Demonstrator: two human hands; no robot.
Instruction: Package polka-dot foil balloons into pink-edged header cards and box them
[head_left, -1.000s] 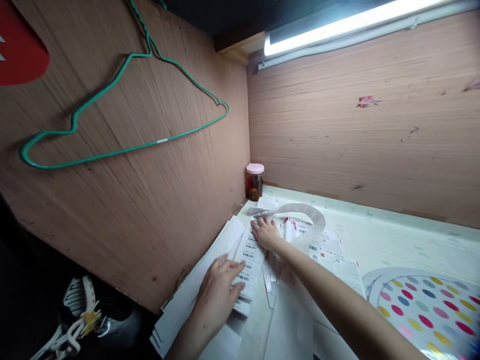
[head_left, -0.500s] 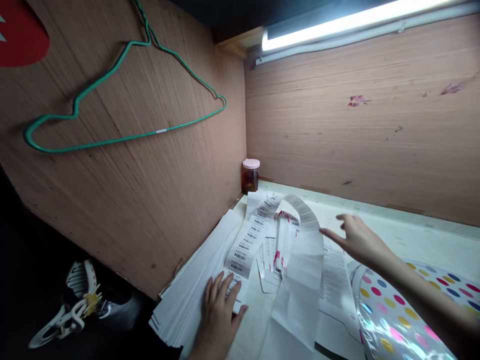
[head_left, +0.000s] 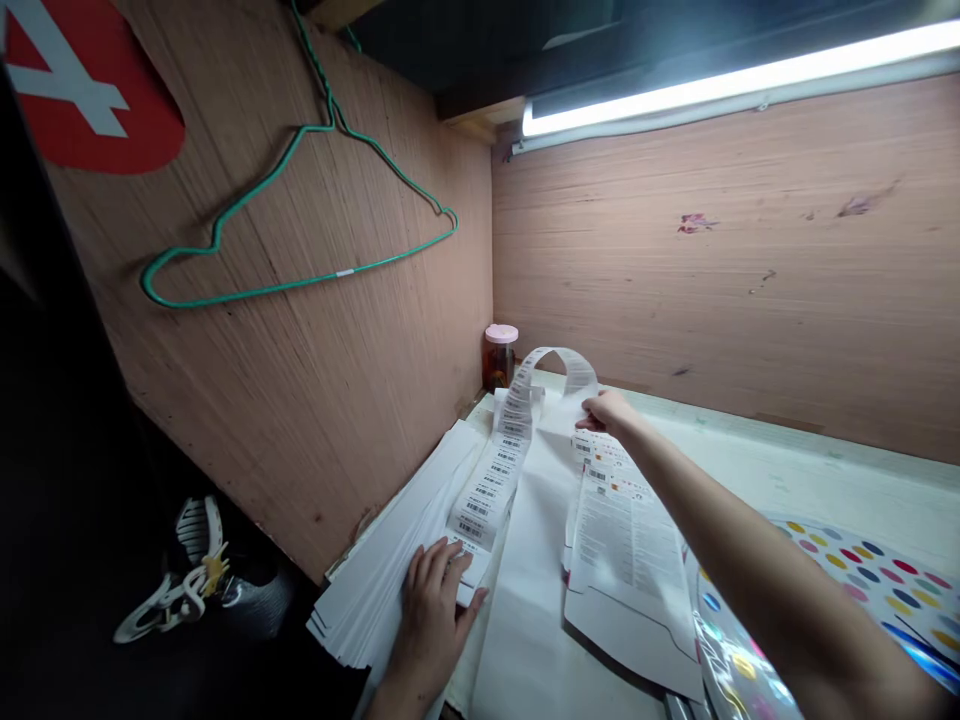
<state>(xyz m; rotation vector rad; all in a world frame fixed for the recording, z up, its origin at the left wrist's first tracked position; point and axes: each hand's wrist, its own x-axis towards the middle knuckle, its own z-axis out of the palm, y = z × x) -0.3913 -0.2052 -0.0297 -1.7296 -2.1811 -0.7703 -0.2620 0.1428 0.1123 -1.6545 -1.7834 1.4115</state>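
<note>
My left hand (head_left: 433, 600) lies flat with fingers spread on the near end of a long strip of barcode labels (head_left: 495, 465), pressing it against a stack of white paper strips (head_left: 390, 555). My right hand (head_left: 607, 412) reaches to the far end of the bench and pinches the looped end of a white backing strip (head_left: 559, 362) that arches up near the corner. Printed white cards (head_left: 626, 540) lie under my right forearm.
A small jar with a pink lid (head_left: 500, 356) stands in the corner. A green wire hanger (head_left: 300, 230) hangs on the left wooden wall. A dotted shiny sheet (head_left: 847, 580) lies at the right. White hair clips (head_left: 184, 585) rest low left. A tube light (head_left: 735, 80) runs overhead.
My right hand swung from the right side back to the far corner and took hold of the looped strip. The left hand stayed pressed on the labels. The view tilted up.
</note>
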